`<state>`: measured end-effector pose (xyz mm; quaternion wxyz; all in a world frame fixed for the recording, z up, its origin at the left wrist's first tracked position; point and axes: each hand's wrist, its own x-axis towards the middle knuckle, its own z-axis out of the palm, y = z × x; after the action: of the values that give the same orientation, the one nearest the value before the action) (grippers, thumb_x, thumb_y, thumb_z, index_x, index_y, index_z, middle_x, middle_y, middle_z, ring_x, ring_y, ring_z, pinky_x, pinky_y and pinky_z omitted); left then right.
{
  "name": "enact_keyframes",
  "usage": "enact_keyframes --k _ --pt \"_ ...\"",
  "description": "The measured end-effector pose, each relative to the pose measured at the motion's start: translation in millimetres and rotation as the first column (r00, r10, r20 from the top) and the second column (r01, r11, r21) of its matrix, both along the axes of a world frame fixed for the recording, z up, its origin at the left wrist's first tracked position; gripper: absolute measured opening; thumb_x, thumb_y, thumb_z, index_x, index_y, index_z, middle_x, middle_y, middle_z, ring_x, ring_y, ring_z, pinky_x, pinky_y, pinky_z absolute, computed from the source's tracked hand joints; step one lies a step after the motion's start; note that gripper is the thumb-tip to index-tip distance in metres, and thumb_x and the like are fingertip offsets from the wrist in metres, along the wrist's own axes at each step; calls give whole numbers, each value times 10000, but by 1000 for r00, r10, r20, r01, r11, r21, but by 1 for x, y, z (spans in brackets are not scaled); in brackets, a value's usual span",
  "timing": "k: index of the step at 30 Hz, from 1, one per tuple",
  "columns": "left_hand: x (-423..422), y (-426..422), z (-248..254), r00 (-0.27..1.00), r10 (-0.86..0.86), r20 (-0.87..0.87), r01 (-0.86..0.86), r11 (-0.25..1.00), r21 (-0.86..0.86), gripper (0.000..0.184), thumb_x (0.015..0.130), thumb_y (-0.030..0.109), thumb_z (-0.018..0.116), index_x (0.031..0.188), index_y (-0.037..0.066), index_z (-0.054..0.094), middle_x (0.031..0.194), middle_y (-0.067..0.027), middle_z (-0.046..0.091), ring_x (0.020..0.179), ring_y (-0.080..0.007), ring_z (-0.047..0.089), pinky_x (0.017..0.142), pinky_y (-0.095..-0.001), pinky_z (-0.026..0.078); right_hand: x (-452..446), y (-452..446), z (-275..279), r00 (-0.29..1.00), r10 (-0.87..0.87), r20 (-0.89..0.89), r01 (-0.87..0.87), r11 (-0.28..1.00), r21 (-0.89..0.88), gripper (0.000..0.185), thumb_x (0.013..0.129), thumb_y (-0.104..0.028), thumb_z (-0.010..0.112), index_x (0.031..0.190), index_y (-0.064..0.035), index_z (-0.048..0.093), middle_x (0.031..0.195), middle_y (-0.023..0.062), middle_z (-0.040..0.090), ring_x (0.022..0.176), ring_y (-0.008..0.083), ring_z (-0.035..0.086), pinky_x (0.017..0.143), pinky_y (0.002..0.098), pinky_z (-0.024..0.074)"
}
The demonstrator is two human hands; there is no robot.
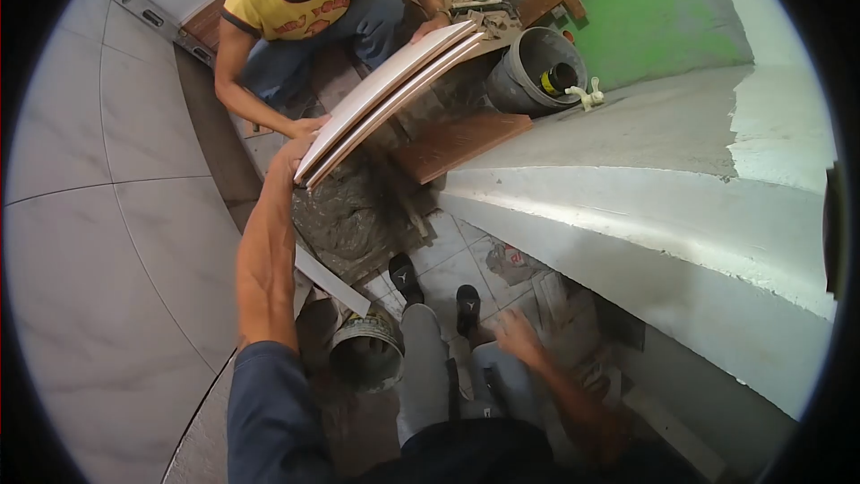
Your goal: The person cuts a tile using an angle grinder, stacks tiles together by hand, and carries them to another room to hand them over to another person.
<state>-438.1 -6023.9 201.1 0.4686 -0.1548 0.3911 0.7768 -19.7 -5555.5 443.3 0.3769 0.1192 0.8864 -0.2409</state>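
Two stacked tiles (391, 100) are held up on edge, between me and a crouching co-worker in a yellow shirt. My left hand (294, 154), at the end of my outstretched arm, grips their lower left end. Both of the co-worker's hands are on the tiles as well, one near my hand and one at the far upper end. My right hand (517, 337) hangs low near my right knee, its fingers smeared by motion. Beneath the tiles lies a heap of wet grey mortar (345, 220), with a brown board (461, 145) to its right.
A grey bucket (511, 67) holding a dark can stands beyond the board, by a tap (587, 95). Another bucket (365, 360) is near my left leg. A pale ledge (627, 220) runs along the right. A level (157, 18) leans at the upper left.
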Motion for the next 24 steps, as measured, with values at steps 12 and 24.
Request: enact_keyframes --k 12,24 --pt "121 96 80 897 420 137 -288 791 -540 647 961 387 611 1412 -35 420 1347 -271 459 1198 -425 513 932 -564 507 130 97 11 938 -253 238 202 955 219 342 931 -314 560 997 -6 692 1008 256 681 1003 437 639 910 468 486" --pt "246 166 186 757 223 -614 -614 563 -553 400 947 300 597 1139 -44 662 855 -89 675 686 -139 633 546 -297 478 246 181 12 976 -218 28 215 973 89 366 934 -308 537 930 38 656 911 283 647 893 438 637 794 465 489"
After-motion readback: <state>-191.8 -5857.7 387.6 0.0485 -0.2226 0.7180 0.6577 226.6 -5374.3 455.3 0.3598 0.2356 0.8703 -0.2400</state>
